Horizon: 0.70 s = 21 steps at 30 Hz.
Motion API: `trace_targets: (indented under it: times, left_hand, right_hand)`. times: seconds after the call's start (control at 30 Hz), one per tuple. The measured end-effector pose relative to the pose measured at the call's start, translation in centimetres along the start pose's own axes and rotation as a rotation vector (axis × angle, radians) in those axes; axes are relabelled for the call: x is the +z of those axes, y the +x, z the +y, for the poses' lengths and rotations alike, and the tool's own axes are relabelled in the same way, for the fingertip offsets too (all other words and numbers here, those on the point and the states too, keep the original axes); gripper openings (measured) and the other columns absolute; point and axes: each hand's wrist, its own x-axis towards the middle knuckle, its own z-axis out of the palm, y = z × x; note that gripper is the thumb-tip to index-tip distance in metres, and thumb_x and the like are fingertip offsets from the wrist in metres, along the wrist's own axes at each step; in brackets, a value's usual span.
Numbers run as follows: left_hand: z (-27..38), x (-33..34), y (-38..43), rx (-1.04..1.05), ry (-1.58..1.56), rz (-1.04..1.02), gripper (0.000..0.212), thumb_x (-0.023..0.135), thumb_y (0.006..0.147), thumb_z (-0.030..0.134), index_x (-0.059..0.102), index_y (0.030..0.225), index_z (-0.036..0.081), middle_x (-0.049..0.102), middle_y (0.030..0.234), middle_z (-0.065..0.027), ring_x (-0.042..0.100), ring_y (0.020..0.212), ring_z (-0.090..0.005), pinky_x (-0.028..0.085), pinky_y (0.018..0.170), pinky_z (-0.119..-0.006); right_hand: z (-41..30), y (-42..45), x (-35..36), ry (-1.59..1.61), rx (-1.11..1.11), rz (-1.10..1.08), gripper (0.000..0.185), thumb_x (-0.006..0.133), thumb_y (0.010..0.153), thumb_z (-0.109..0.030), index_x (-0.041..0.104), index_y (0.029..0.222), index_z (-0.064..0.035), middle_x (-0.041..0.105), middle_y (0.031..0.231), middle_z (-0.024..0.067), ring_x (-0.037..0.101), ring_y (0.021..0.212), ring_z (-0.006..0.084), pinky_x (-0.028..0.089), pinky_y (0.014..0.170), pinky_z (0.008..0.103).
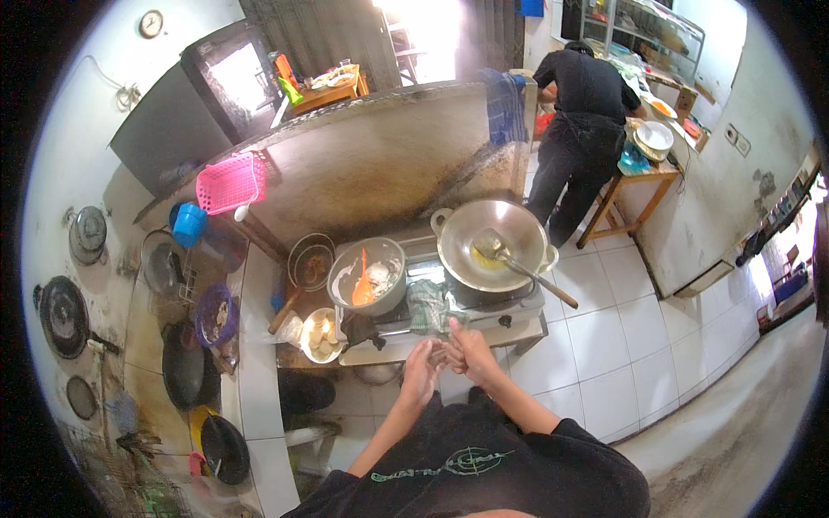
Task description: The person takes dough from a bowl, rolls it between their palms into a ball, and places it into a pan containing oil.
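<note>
My left hand (422, 370) and my right hand (469, 351) are close together in front of the stove's near edge, fingers touching or nearly so. Whether something small is between them cannot be told. Beyond them a green checked cloth (427, 305) lies on the gas stove (476, 317). Left of the cloth, a metal pot (396, 292) holds a white mixture and an orange plastic spoon (363, 288). A large metal wok (463, 252) stands on the right, with a little yellow liquid and a long-handled metal spatula (492, 245) in it. A white bowl (322, 335) holds pale round pieces.
A wire strainer (311, 262) with a wooden handle lies left of the pot. A low wall (388, 162) rises behind the stove. A person in black (579, 110) bends over a side table at the upper right. Pans and a purple basket (217, 315) are on the left.
</note>
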Motion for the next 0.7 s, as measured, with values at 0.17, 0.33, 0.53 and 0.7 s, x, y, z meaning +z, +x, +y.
trace_targets:
  times: [0.17, 0.33, 0.53, 0.7]
  left_hand:
    - [0.8, -0.3, 0.8, -0.005, 0.003, -0.055, 0.021, 0.044, 0.098, 0.024, 0.055, 0.104, 0.008, 0.06, 0.101, -0.0046, 0.057, 0.094, -0.0161, 0.044, 0.086, -0.032]
    - [1.7, 0.7, 1.9, -0.033, 0.047, -0.117, 0.028, 0.041, 0.099, 0.028, 0.054, 0.112, 0.007, 0.06, 0.103, -0.0031, 0.057, 0.093, -0.0153, 0.046, 0.082, -0.031]
    - [0.9, -0.4, 1.4, -0.083, -0.009, -0.153, 0.033, 0.04, 0.099, 0.03, 0.054, 0.117, 0.006, 0.06, 0.103, -0.0034, 0.057, 0.085, -0.015, 0.047, 0.079, -0.031]
    - [0.9, 1.8, -0.5, 0.033, 0.086, -0.053, 0.02, 0.041, 0.1, 0.025, 0.052, 0.096, 0.008, 0.056, 0.085, -0.0018, 0.056, 0.082, -0.0147, 0.045, 0.078, -0.031]
  right_hand:
    - [-0.3, 0.2, 0.0, 0.013, -0.026, -0.025, 0.048, 0.05, 0.094, -0.047, 0.037, 0.063, -0.013, 0.036, 0.05, -0.0035, 0.031, 0.039, 0.007, 0.022, 0.036, 0.0244]
    - [1.5, 2.8, -1.4, -0.11, -0.152, -0.119, 0.019, 0.05, 0.096, -0.026, 0.045, 0.096, -0.0082, 0.053, 0.078, 0.0019, 0.051, 0.067, 0.0095, 0.042, 0.054, 0.0245]
    - [-0.1, 0.5, -0.2, -0.185, -0.078, -0.232, 0.023, 0.053, 0.094, -0.027, 0.053, 0.09, -0.0046, 0.056, 0.081, 0.0019, 0.05, 0.063, 0.0087, 0.04, 0.05, 0.0205]
    - [-1.2, -0.2, -0.7, 0.044, 0.113, -0.136, 0.031, 0.051, 0.095, -0.037, 0.052, 0.077, -0.0117, 0.052, 0.07, -0.0016, 0.046, 0.058, 0.0084, 0.031, 0.044, 0.0203]
